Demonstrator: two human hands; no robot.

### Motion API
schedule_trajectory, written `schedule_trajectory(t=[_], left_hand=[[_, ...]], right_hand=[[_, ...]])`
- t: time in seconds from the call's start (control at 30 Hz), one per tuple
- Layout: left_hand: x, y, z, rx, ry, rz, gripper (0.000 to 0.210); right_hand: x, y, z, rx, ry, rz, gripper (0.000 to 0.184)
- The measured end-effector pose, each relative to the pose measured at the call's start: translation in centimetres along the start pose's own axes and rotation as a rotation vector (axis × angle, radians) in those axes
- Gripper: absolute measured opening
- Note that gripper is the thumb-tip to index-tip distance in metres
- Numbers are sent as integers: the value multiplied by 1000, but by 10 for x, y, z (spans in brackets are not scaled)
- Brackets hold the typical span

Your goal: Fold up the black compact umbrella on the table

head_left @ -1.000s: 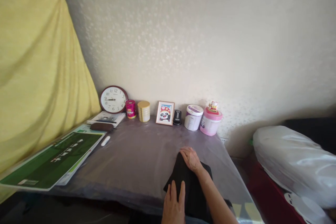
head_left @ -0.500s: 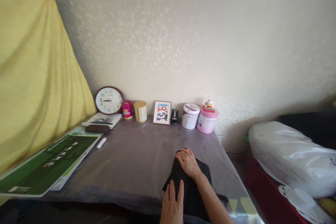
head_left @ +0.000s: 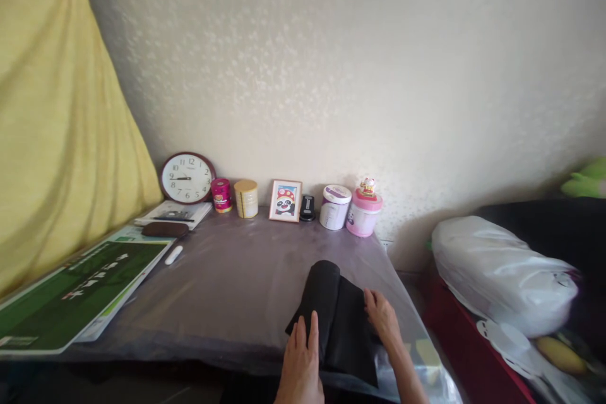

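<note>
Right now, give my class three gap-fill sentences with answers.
On the folded black fabric, the hand nearer the flat green sheet is the ____ one.
The small white-and-red figurine stands on the round tub whose lid is ____.
The tan-framed rectangular picture shows a cartoon animal, a ____.
Missing words: left; pink; panda.

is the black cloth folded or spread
Partly folded: the black cloth has a flap, under the left hand, overlapping its flatter right part.
</note>
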State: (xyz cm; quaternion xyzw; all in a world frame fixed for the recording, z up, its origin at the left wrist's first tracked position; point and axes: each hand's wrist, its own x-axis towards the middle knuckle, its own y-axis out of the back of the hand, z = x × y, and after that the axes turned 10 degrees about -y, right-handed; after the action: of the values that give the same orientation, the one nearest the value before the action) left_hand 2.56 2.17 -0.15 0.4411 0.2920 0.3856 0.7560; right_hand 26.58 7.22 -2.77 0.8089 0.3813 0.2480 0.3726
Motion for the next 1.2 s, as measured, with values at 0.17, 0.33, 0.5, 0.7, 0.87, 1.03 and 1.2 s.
schedule_trajectory(t=[0.17,0.33,0.5,0.7,0.87,1.03,1.2], left_hand=[[0,0,-2,-24,1,16,102],[2,-3,-4,-28,1,35,101],[2,-4,-4,-27,-8,21,101],[1,-3,-2,-34,11,7,102],[0,1,1,-27,26,11,101],[1,7,7,-42,55,-4,100],[8,-4,1,-59,91,12,93]], right_hand=[[-1,6,-6,-69,-92,-19,28],[-1,14,-18,73,-125,-91,34],[-9,15,-29,313,-193,-77,51],[-19,12,-44,457,-111,-221,43],[-16,18,-74,527,-19,-249,36],[-13,7,-104,605,-1,-297,36],[-7,-19,-116,555,10,-260,37]])
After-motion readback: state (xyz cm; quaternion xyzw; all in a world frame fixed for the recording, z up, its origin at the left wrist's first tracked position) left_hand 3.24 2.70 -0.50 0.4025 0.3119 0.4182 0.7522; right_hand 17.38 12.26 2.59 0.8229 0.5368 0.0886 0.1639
